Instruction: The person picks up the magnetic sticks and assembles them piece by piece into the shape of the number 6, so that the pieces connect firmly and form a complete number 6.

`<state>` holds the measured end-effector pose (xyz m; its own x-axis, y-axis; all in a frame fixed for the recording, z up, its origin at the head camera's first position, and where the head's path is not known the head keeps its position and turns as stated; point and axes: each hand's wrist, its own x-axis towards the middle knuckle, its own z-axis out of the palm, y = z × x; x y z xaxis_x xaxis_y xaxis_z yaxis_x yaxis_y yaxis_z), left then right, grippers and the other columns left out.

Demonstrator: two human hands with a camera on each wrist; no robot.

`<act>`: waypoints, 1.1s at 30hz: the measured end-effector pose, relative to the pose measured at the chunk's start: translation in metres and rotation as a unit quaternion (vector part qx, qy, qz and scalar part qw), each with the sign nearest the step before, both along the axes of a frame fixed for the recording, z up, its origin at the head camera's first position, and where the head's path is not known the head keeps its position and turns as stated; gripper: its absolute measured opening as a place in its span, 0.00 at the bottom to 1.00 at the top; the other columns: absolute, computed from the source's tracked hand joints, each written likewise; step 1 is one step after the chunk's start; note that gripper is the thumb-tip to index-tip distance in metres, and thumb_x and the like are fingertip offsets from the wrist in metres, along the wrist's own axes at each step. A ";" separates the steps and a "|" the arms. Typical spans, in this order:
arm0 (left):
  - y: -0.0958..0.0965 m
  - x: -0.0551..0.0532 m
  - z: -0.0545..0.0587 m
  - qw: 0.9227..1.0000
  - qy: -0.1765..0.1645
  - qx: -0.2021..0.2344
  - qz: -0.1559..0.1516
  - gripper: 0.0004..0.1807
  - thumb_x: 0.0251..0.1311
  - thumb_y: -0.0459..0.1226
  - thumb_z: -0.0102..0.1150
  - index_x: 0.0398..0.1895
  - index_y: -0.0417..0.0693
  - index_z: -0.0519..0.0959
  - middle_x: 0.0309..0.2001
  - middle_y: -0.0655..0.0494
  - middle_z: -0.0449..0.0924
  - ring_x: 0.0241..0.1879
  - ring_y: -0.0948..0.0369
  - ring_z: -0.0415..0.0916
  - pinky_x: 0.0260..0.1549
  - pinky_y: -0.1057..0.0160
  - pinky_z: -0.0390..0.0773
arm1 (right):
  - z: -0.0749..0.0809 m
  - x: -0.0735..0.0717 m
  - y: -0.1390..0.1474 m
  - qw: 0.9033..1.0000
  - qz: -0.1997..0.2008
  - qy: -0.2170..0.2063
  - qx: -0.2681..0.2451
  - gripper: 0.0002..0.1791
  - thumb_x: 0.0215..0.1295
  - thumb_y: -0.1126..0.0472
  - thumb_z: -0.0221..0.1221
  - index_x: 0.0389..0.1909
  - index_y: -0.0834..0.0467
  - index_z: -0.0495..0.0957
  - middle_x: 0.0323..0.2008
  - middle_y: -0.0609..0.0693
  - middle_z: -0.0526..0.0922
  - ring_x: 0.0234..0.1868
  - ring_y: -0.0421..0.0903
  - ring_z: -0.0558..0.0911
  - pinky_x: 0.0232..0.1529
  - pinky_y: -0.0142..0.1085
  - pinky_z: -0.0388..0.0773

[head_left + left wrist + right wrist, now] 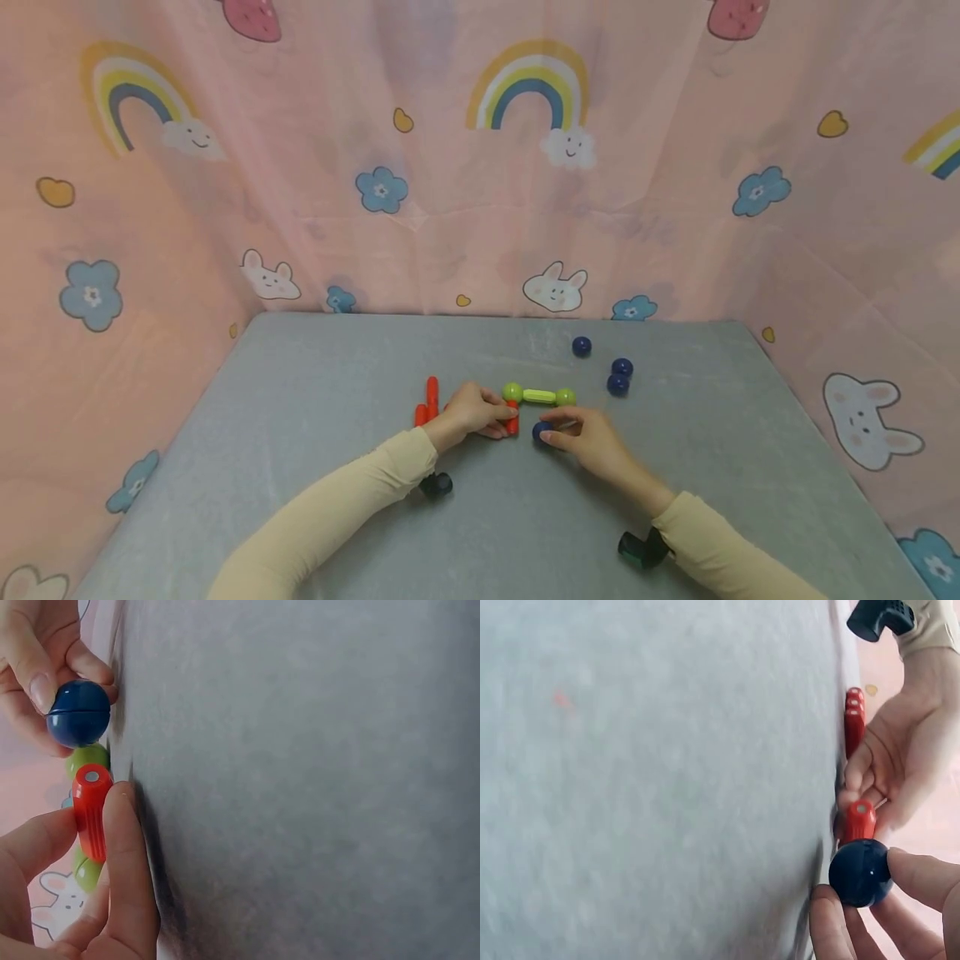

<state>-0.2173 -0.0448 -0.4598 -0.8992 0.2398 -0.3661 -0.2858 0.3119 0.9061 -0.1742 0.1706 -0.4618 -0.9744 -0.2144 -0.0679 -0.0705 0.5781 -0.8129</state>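
My left hand [477, 410] pinches a short red rod [91, 814] between thumb and fingers. A small silver disc shows on the rod's near end. In my right hand [588, 437] a glossy dark blue ball [860, 873] is held by the fingertips, a short way right of the rod in the head view. Just behind both hands lies a green rod [539, 396] with a green ball [513, 392] at its left end and another green ball [566, 397] at its right. Whether the red rod touches the left green ball cannot be told.
More red rods [432, 397] lie left of my left hand, partly hidden by it. Several blue balls are in view: a lone ball [581, 347] at the back, and a close pair [619, 377] to its right. A pink patterned cloth [420, 250] hangs behind the grey table [337, 358].
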 end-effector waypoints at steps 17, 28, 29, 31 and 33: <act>0.002 -0.009 -0.002 1.000 0.007 0.000 0.010 0.08 0.58 0.35 0.69 0.35 0.36 0.86 0.28 0.47 0.87 0.20 0.64 0.81 0.27 0.64 0.86 | -0.006 0.001 -0.022 0.999 -0.031 -0.012 -0.019 0.14 0.58 0.56 0.70 0.43 0.57 0.85 0.39 0.53 0.89 0.35 0.41 0.86 0.34 0.31 0.82; 0.001 -0.014 -0.004 1.000 0.004 0.011 0.009 0.09 0.58 0.34 0.69 0.37 0.34 0.85 0.32 0.43 0.88 0.20 0.65 0.82 0.29 0.63 0.87 | -0.006 0.003 -0.036 0.997 -0.051 -0.016 -0.049 0.14 0.56 0.59 0.71 0.40 0.62 0.84 0.36 0.56 0.89 0.32 0.39 0.85 0.31 0.30 0.81; 0.001 -0.015 -0.004 1.000 0.005 0.010 0.009 0.09 0.58 0.34 0.69 0.37 0.34 0.85 0.33 0.43 0.88 0.20 0.65 0.81 0.29 0.63 0.87 | -0.006 0.003 -0.038 0.997 -0.055 -0.016 -0.051 0.13 0.56 0.59 0.72 0.39 0.62 0.84 0.35 0.56 0.89 0.31 0.39 0.85 0.31 0.30 0.80; 0.002 -0.014 -0.003 1.000 0.007 0.007 0.010 0.10 0.58 0.34 0.69 0.37 0.34 0.86 0.33 0.42 0.88 0.20 0.65 0.81 0.29 0.63 0.87 | -0.006 0.003 -0.039 0.997 -0.058 -0.014 -0.053 0.13 0.56 0.60 0.72 0.39 0.63 0.84 0.35 0.56 0.89 0.31 0.39 0.85 0.30 0.30 0.80; 0.002 -0.014 -0.002 1.000 0.010 0.004 0.009 0.10 0.58 0.34 0.69 0.37 0.34 0.86 0.33 0.42 0.88 0.20 0.65 0.81 0.29 0.63 0.87 | -0.006 0.003 -0.041 0.996 -0.066 -0.017 -0.056 0.12 0.55 0.61 0.72 0.38 0.63 0.84 0.34 0.56 0.89 0.30 0.39 0.85 0.30 0.30 0.80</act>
<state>-0.2315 -0.0431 -0.4623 -0.9106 0.2254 -0.3463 -0.2733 0.3000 0.9139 -0.1716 0.1299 -0.4681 -0.9920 -0.0931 -0.0847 0.0290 0.4863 -0.8733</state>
